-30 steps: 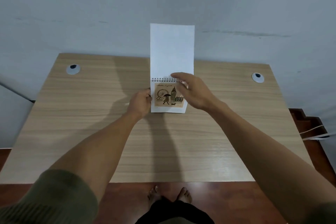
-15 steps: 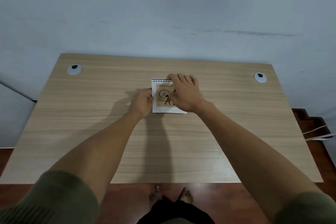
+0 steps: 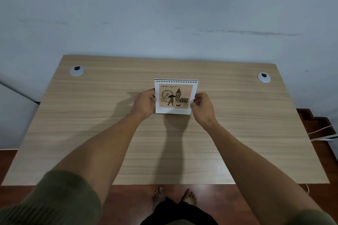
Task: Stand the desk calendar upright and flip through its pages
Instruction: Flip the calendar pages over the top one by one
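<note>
a second ago a white page stood flipped up above the spiral binding of the desk calendar [image 3: 174,97]; we now see it gone, with the london picture fully uncovered. our right hand [image 3: 202,109], which lay across the cover half a second ago, now pinches the right edge. our left hand [image 3: 145,103] grips the left edge, and the calendar looks raised toward us.
</note>
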